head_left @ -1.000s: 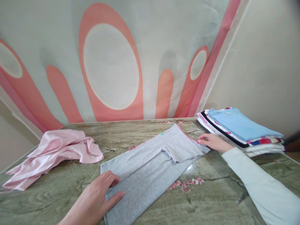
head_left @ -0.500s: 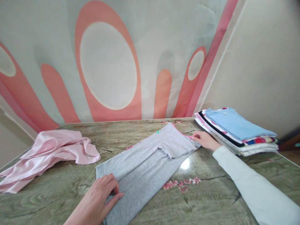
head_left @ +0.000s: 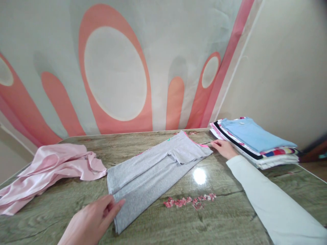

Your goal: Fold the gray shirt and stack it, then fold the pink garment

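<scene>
A grey short-sleeved T-shirt (head_left: 143,183) with pink neck trim lies folded lengthwise and slantwise on the table, one sleeve laid over the body. My left hand (head_left: 94,214) is at its lower hem, thumb stretched over the cloth and apart from the curled fingers; the palm side is hidden. Close beside the shirt's neck and shoulder end is my right hand (head_left: 223,148), fingers loosely extended, with no cloth visible between them. Whether its fingertips still touch the shirt's edge is hard to make out.
A crumpled pink garment (head_left: 63,163) lies at the left. To the right stands a stack of folded clothes (head_left: 258,139), light blue on top. The wood-patterned table (head_left: 204,221) has printed blossoms and ends at a wall with a coral pattern (head_left: 117,126).
The shirt has shifted slightly left, its hem end flatter. My right hand has come off the shirt's shoulder edge. My left hand has drawn back toward the hem. The view has moved slightly.
</scene>
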Tool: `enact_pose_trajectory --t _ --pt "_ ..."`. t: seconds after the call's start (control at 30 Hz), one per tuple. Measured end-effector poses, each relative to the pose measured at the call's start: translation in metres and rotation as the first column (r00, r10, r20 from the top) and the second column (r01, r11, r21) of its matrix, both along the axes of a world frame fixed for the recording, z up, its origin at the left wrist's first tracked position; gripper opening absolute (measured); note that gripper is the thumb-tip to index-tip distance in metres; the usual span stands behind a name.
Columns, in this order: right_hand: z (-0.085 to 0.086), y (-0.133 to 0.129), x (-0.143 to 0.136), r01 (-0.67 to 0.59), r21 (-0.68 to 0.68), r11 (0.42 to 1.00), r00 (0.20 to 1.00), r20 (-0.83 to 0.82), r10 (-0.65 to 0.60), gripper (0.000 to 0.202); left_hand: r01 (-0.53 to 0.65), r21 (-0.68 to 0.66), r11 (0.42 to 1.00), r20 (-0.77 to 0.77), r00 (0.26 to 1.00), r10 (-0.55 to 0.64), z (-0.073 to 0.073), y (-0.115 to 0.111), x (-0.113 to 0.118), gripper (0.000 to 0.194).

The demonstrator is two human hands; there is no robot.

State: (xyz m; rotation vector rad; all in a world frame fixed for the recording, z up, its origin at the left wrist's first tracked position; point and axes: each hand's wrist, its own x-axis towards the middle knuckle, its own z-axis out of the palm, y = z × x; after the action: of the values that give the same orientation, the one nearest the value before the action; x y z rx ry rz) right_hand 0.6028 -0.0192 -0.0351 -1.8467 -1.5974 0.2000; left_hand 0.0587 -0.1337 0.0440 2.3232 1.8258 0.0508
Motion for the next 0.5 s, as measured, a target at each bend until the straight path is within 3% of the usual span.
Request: enact_pose_trajectory --t 0.07,0.2,0.37,0.5 --pt "0.009 -0.007 -0.005 -0.023 -0.075 0.997 1.0 0.001 0.024 0.039 -0.041 -0.102 0.994 -0.032 0.999 0.038 0.004 -0.007 0.003 0.047" --pt "0.019 -0.012 -0.018 -0.178 -0.178 0.968 0.984 -0.031 0.175 0.04 -0.057 -0.141 0.988 -0.023 0.998 0.055 0.0 -0.013 0.006 0.044" --pt "0.012 -0.01 -0.019 -0.216 -0.188 0.958 0.976 -0.069 0.207 0.042 -0.031 -0.104 0.994 0.054 0.998 0.037 -0.009 -0.013 0.002 0.033" --pt "0.002 -0.006 -0.01 -0.173 -0.178 0.969 0.984 0.017 0.179 0.04 -0.017 -0.065 0.998 0.081 0.996 0.023 -0.008 -0.012 0.001 0.028"
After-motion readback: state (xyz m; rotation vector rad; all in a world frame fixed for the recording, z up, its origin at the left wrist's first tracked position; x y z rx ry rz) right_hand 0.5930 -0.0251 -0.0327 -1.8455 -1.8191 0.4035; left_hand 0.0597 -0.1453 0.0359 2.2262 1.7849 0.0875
